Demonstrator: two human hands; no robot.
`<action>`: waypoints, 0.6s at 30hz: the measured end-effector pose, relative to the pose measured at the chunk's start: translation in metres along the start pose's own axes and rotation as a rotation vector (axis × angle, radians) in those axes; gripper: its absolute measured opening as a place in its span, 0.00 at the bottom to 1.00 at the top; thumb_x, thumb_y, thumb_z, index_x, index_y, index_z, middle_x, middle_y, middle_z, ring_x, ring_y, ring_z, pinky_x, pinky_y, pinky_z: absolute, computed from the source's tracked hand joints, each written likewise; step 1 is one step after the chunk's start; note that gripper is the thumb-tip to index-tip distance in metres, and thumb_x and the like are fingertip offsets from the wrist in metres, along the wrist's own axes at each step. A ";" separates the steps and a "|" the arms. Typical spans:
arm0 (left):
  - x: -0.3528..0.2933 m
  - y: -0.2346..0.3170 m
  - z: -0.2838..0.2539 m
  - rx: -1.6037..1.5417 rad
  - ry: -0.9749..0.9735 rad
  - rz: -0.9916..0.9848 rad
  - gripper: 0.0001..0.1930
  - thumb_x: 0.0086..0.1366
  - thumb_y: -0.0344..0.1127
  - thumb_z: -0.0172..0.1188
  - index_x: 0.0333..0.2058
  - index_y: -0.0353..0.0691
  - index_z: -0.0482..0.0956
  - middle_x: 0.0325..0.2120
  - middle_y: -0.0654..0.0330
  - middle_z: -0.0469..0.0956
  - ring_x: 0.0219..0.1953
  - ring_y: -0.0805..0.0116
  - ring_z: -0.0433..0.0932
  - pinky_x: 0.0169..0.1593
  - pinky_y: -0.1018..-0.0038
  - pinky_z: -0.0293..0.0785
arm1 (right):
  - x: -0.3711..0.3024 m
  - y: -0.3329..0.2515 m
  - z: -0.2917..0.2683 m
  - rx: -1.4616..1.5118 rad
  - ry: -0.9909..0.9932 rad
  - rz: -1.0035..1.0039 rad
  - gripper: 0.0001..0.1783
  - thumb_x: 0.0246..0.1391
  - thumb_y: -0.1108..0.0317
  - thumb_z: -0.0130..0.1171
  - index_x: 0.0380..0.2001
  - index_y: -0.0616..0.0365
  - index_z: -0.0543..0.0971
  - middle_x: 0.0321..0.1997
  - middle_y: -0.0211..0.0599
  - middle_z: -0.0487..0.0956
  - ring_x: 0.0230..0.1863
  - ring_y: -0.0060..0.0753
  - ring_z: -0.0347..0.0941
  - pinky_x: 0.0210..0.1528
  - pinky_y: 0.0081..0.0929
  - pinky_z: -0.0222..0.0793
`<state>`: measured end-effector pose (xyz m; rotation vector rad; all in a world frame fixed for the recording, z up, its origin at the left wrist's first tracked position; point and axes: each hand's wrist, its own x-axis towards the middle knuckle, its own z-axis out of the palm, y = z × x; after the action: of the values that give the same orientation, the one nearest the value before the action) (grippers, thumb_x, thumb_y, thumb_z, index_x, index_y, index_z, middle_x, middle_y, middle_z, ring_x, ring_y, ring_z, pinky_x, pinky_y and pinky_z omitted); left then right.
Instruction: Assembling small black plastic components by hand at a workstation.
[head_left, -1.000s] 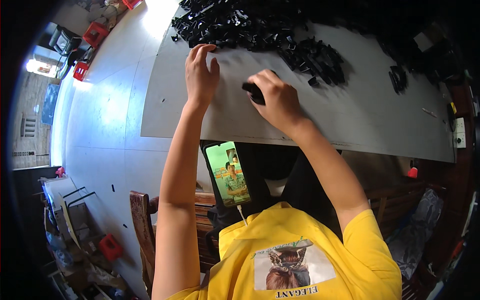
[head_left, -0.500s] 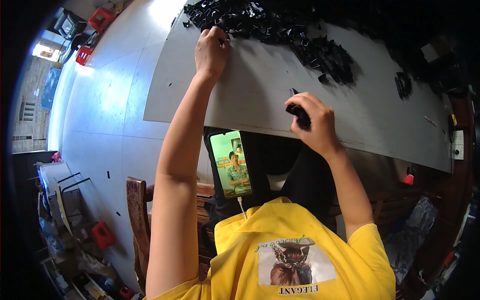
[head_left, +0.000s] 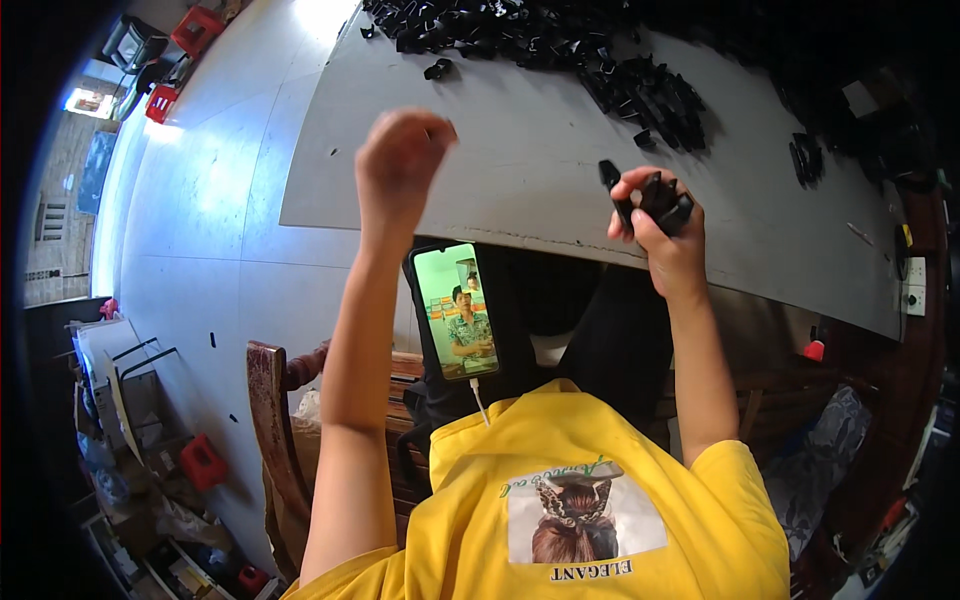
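My right hand (head_left: 672,235) is closed around several small black plastic pieces (head_left: 655,195), turned palm up above the table's near edge. One black piece (head_left: 608,175) sticks out past its fingers. Over the left part of the table, my left hand (head_left: 400,160) is curled and smeared by motion. Something dark shows at its fingertips, too blurred to name. A heap of black plastic pieces (head_left: 500,30) spreads along the far side of the table. One loose piece (head_left: 437,70) lies apart, just in front of the heap.
The grey table (head_left: 500,150) ends close to my lap. A lit phone (head_left: 460,315) with a cable rests on my left thigh. A wooden chair post (head_left: 272,420) rises at left. Red plastic stools (head_left: 198,32) stand on the floor far left, and cartons (head_left: 150,420) nearer.
My left hand has pulled back from the heap toward me, uncovering a loose black piece. My right hand has shifted right and turned up, showing the pieces in it.
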<state>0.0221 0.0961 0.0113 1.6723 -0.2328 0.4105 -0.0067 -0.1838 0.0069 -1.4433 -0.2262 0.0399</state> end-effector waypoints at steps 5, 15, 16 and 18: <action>-0.078 0.051 0.020 -0.568 -0.445 -0.539 0.04 0.61 0.26 0.61 0.32 0.33 0.76 0.55 0.51 0.69 0.38 0.75 0.78 0.41 0.81 0.74 | -0.043 -0.004 0.009 0.538 -0.183 0.162 0.18 0.44 0.77 0.53 0.43 0.59 0.69 0.35 0.42 0.73 0.22 0.31 0.70 0.24 0.24 0.69; -0.144 0.070 0.067 -0.852 -0.293 -0.630 0.03 0.63 0.26 0.59 0.33 0.32 0.74 0.49 0.56 0.68 0.43 0.71 0.77 0.50 0.74 0.73 | -0.098 -0.010 0.024 0.589 -0.144 0.300 0.20 0.42 0.75 0.58 0.43 0.63 0.70 0.43 0.36 0.70 0.28 0.26 0.72 0.29 0.19 0.68; -0.151 0.068 0.067 -0.803 -0.298 -0.633 0.03 0.63 0.25 0.58 0.33 0.32 0.74 0.50 0.56 0.68 0.43 0.71 0.77 0.50 0.74 0.73 | -0.104 -0.009 0.020 0.427 -0.164 0.290 0.21 0.43 0.73 0.62 0.43 0.62 0.71 0.44 0.35 0.70 0.29 0.25 0.72 0.32 0.18 0.67; -0.162 0.066 0.067 -0.754 -0.300 -0.635 0.02 0.63 0.24 0.58 0.33 0.31 0.74 0.50 0.56 0.68 0.44 0.72 0.76 0.50 0.74 0.72 | -0.109 -0.002 0.011 -0.008 -0.248 0.115 0.24 0.43 0.69 0.70 0.42 0.61 0.71 0.45 0.35 0.70 0.33 0.23 0.71 0.38 0.17 0.67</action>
<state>-0.1425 0.0071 0.0006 0.9710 -0.0492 -0.3800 -0.1155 -0.1915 -0.0045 -1.4576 -0.3458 0.3132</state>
